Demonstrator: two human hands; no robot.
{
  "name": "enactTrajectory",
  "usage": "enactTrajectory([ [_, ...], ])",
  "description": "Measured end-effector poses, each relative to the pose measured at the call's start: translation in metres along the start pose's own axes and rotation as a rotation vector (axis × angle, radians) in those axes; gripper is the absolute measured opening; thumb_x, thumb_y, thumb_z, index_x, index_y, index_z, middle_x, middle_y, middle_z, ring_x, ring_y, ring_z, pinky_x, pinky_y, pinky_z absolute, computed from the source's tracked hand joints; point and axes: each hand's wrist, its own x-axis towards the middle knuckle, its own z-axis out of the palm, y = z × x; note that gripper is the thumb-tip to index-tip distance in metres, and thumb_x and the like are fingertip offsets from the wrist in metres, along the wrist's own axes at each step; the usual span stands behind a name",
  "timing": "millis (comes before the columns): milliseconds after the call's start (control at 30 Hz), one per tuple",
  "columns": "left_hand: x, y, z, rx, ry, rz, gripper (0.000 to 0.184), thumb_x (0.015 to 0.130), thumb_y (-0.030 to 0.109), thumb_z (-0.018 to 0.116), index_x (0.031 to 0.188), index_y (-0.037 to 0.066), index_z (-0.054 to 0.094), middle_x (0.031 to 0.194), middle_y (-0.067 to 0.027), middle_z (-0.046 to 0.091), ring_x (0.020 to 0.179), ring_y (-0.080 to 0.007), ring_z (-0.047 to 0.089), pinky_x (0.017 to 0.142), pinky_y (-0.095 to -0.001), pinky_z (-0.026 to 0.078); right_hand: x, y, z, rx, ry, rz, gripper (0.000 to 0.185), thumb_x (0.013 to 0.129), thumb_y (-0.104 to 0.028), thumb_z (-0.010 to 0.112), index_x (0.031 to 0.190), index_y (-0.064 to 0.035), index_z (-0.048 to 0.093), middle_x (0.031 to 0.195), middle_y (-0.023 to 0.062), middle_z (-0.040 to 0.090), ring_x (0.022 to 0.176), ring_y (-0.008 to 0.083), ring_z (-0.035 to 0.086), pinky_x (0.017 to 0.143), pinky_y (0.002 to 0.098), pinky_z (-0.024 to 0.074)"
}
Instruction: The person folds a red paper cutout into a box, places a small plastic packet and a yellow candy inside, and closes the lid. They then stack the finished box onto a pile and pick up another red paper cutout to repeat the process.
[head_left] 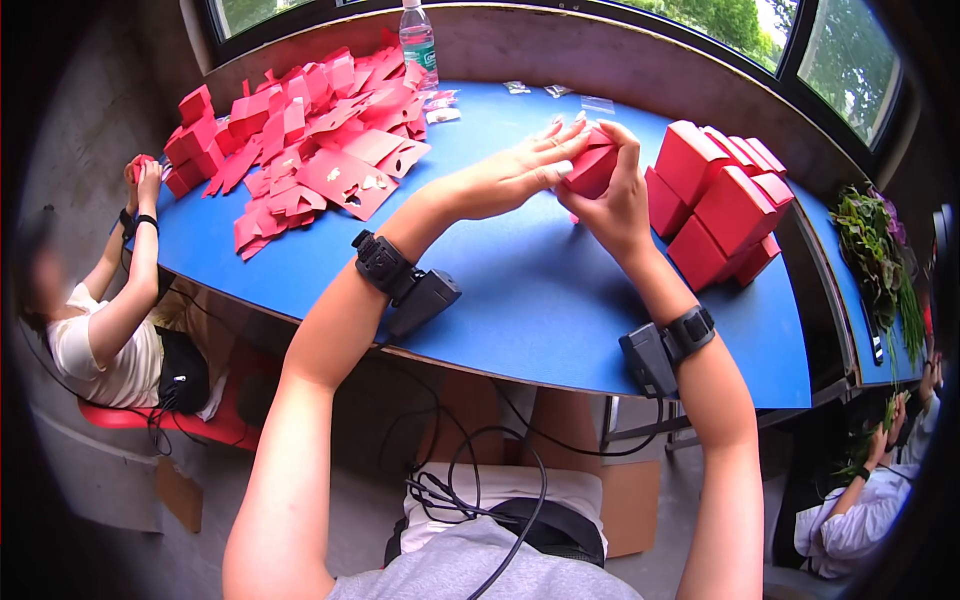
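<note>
Above the blue table, a small red cardboard box is gripped in my right hand, thumb on the near side and fingers over the top. My left hand lies flat along the left side of the box, fingers stretched out, with its fingertips at the upper edge. Part of the box is hidden behind the fingers. Just right of my right hand stands a stack of folded red boxes.
Flat and part-folded red card pieces form a heap at the left. Behind it stands a water bottle, near small clear packets. A co-worker sits at the left end. Leafy plants lie on another table at the right.
</note>
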Motion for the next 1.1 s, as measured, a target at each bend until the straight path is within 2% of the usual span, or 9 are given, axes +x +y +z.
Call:
enactTrajectory([
  [133, 0.002, 0.001, 0.005, 0.1, -0.044, -0.083, 0.058, 0.096, 0.039, 0.033, 0.144, 0.012, 0.015, 0.15, -0.01, 0.011, 0.138, -0.0268, 0.01, 0.111, -0.0372, 0.009, 0.001, 0.001, -0.002, -0.009, -0.007, -0.024, 0.079, 0.064, -0.026, 0.079, 0.123, -0.0067, 0.031, 0.114, 0.0206, 0.051, 0.101, 0.0363, 0.056, 0.08, 0.0399, 0.0509],
  [200, 0.002, 0.0, 0.004, -0.297, 0.06, -0.025, 0.062, 0.095, 0.04, 0.036, 0.144, 0.01, 0.014, 0.15, -0.0117, 0.011, 0.138, -0.0251, 0.011, 0.111, -0.0365, 0.011, 0.003, -0.002, -0.003, -0.006, -0.001, -0.031, 0.079, 0.065, -0.029, 0.078, 0.124, -0.0059, 0.031, 0.113, 0.0217, 0.051, 0.098, 0.0355, 0.058, 0.079, 0.0395, 0.0511],
  [367, 0.002, 0.003, -0.001, -0.41, 0.232, 0.01, 0.076, 0.089, 0.038, 0.053, 0.145, 0.015, 0.008, 0.149, -0.0138, 0.014, 0.137, -0.0287, 0.014, 0.109, -0.0425, 0.018, 0.012, -0.007, -0.004, 0.837, 0.033, 0.585, 0.06, 0.083, -0.044, 0.058, 0.121, -0.0038, 0.034, 0.107, 0.0152, 0.055, 0.093, 0.0232, 0.061, 0.077, 0.0315, 0.0526],
  [467, 0.001, 0.004, -0.007, -0.318, 0.173, 0.118, 0.061, 0.088, 0.037, 0.056, 0.14, 0.015, 0.03, 0.146, -0.014, 0.022, 0.135, -0.031, 0.022, 0.107, -0.0458, 0.023, 0.015, -0.011, -0.01, 1.171, -0.042, 0.813, 0.056, 0.088, -0.052, 0.041, 0.121, -0.0074, 0.037, 0.105, 0.0103, 0.058, 0.091, 0.0169, 0.061, 0.075, 0.0286, 0.0533],
  [567, 0.005, 0.005, -0.004, -0.438, 0.319, -0.029, 0.026, 0.081, 0.028, 0.067, 0.096, 0.008, 0.063, 0.135, -0.013, 0.039, 0.128, -0.0301, 0.036, 0.104, -0.0452, 0.031, 0.009, 0.002, -0.005, 1.308, -0.166, 0.979, 0.051, 0.092, -0.05, 0.034, 0.119, -0.0089, 0.044, 0.095, 0.0057, 0.062, 0.084, 0.0133, 0.063, 0.071, 0.0264, 0.0539],
  [733, 0.004, 0.006, -0.004, 0.028, 0.217, 0.149, 0.016, 0.077, 0.011, 0.07, 0.092, 0.009, 0.067, 0.132, -0.0138, 0.042, 0.123, -0.0304, 0.043, 0.101, -0.0433, 0.035, 0.007, 0.001, -0.004, 1.316, -0.173, 1.009, 0.053, 0.091, -0.051, 0.033, 0.117, -0.0066, 0.045, 0.098, 0.0089, 0.062, 0.084, 0.0166, 0.064, 0.069, 0.0294, 0.0563],
  [833, 0.006, -0.002, 0.0, -0.1, 0.256, 0.126, 0.028, 0.076, 0.011, 0.07, 0.104, 0.01, 0.066, 0.132, -0.0145, 0.042, 0.12, -0.0305, 0.046, 0.099, -0.041, 0.038, 0.007, -0.004, -0.005, 1.334, -0.274, 1.025, 0.052, 0.091, -0.049, 0.034, 0.118, -0.006, 0.043, 0.106, 0.0131, 0.057, 0.088, 0.0259, 0.062, 0.079, 0.0395, 0.0567],
  [967, 0.004, 0.003, 0.0, 0.107, 0.264, 0.182, 0.031, 0.074, 0.013, 0.072, 0.105, 0.011, 0.065, 0.134, -0.0147, 0.04, 0.12, -0.0316, 0.045, 0.098, -0.0419, 0.039, 0.006, -0.004, -0.006, 1.333, -0.315, 1.015, 0.051, 0.091, -0.05, 0.034, 0.118, -0.0085, 0.043, 0.102, 0.0109, 0.057, 0.09, 0.0239, 0.061, 0.076, 0.0395, 0.0567],
  [1100, 0.005, 0.01, 0.001, 0.227, 0.203, 0.236, 0.073, 0.056, 0.024, 0.084, 0.122, 0.018, 0.053, 0.142, -0.0133, 0.027, 0.123, -0.0332, 0.041, 0.098, -0.0451, 0.04, 0.005, 0.004, -0.005, 1.326, -0.278, 1.082, 0.046, 0.094, -0.046, 0.032, 0.119, -0.0103, 0.046, 0.105, 0.0122, 0.056, 0.095, 0.0251, 0.058, 0.076, 0.0432, 0.0533],
])
